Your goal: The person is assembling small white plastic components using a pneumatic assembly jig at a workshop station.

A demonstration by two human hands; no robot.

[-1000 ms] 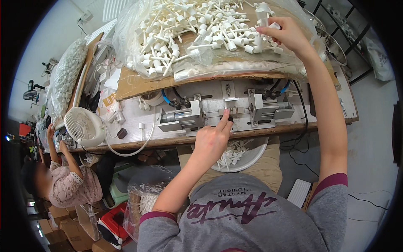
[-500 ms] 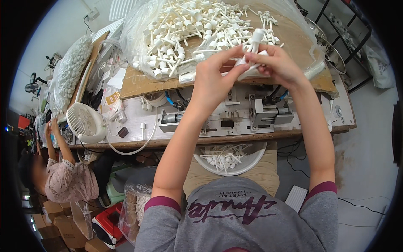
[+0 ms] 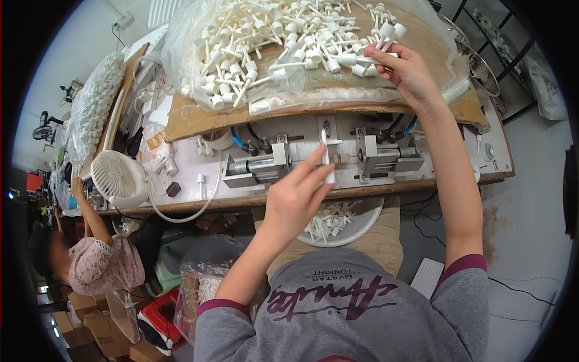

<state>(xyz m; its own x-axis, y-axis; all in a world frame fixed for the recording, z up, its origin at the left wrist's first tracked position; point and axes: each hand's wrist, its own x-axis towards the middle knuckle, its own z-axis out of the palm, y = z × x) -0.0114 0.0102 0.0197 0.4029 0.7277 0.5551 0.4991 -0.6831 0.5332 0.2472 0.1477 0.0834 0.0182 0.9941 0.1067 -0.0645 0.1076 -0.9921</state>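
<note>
Between the fingertips of my left hand (image 3: 294, 202) is a slim white plastic piece (image 3: 329, 175). That hand is over the middle of a metal clamping fixture (image 3: 392, 161) at the bench's front, the piece pointing away from me. Whether the piece touches the fixture I cannot tell. Farther back and to the right, my right hand (image 3: 414, 79) grips several white plastic stemmed caps (image 3: 398, 31), some with their cup ends up. It is above the right edge of a heap of similar stemmed caps (image 3: 265, 36) on plastic-covered cardboard (image 3: 199, 123).
A bowl of white pieces (image 3: 375, 226) rests on my lap, partly under my left hand. A white fan (image 3: 119, 178) and a looped hose (image 3: 208, 208) are to the left. Farther left, another person (image 3: 99, 265) works at the bench. A black shelf rack (image 3: 512, 66) stands at right.
My hands were together above the cardboard's front and have parted. The left came down toward me over the fixture with a white piece; the right shifted slightly right and back with several stemmed caps.
</note>
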